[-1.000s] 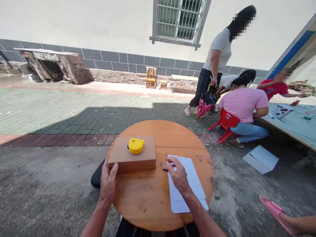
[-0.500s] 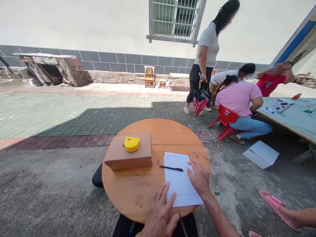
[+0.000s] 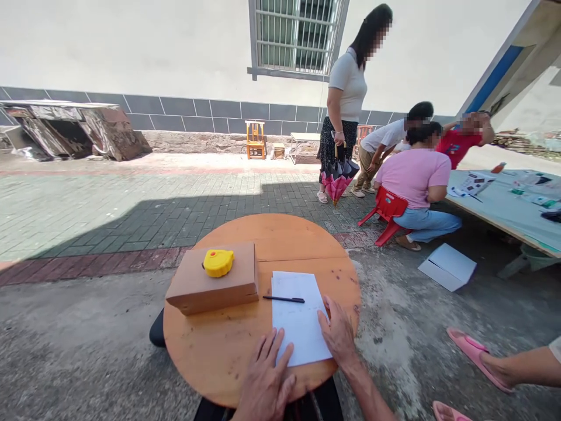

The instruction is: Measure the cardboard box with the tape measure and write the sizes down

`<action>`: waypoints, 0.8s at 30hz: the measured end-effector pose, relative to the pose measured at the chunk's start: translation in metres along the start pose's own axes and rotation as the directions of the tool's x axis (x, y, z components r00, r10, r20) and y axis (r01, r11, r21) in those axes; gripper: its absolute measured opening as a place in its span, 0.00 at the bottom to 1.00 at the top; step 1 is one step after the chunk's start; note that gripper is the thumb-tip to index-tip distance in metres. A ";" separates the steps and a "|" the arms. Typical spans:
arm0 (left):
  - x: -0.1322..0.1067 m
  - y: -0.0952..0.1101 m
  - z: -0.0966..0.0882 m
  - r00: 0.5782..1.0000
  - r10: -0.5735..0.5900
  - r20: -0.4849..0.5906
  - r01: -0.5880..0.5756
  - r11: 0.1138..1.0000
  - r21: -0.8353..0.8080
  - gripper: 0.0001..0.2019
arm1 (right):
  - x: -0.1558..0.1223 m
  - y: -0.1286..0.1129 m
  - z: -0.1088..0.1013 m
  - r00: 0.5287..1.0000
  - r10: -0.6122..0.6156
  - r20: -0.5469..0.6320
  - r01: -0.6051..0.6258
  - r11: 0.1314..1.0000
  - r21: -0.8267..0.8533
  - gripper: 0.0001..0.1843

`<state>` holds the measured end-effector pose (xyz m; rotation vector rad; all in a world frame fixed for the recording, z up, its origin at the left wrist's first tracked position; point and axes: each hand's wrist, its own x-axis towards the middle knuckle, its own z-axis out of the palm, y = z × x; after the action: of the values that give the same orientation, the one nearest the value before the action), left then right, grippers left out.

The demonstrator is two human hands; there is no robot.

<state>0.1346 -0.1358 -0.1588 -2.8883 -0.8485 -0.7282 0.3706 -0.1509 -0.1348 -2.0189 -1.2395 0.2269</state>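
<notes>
A round wooden table (image 3: pixel 228 351) stands in front of me. My left hand (image 3: pixel 265 383) lies flat on its near edge, fingers spread, fingertips at the lower left corner of a white sheet of paper (image 3: pixel 298 313). Flat on the paper's right edge rests my right hand (image 3: pixel 337 333), open. A black pen (image 3: pixel 284 299) lies across the top of the sheet. To the left sits a brown cardboard box (image 3: pixel 213 286) with a yellow tape measure (image 3: pixel 218 262) on its lid.
Several people gather at a long table (image 3: pixel 504 216) on the right, one on a red chair (image 3: pixel 385 210), one standing with a folded umbrella (image 3: pixel 336 178). White folded card (image 3: pixel 447 266) lies on the ground. A foot in a pink sandal (image 3: pixel 473 351) is at right.
My left hand left the box and came to the paper's lower left corner. My right hand slid from the pen to the paper's right edge. The view shifted right.
</notes>
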 end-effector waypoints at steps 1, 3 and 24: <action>-0.001 -0.002 0.003 0.999 0.026 -0.026 -0.025 0.999 0.022 0.26 | -0.003 -0.002 -0.001 1.000 0.008 -0.016 -0.007 1.000 0.024 0.21; -0.003 -0.009 0.012 0.992 0.096 -0.087 -0.088 0.992 0.095 0.25 | -0.008 -0.003 -0.002 0.998 0.023 -0.052 -0.019 0.997 0.079 0.20; 0.004 -0.011 0.000 0.997 0.010 0.072 -0.001 0.993 -0.114 0.25 | 0.004 0.003 -0.006 0.996 0.075 -0.054 -0.053 0.944 0.327 0.19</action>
<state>0.1320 -0.1244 -0.1582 -3.0339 -0.8325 -0.6968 0.3776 -0.1510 -0.1313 -1.7664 -1.0214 0.3692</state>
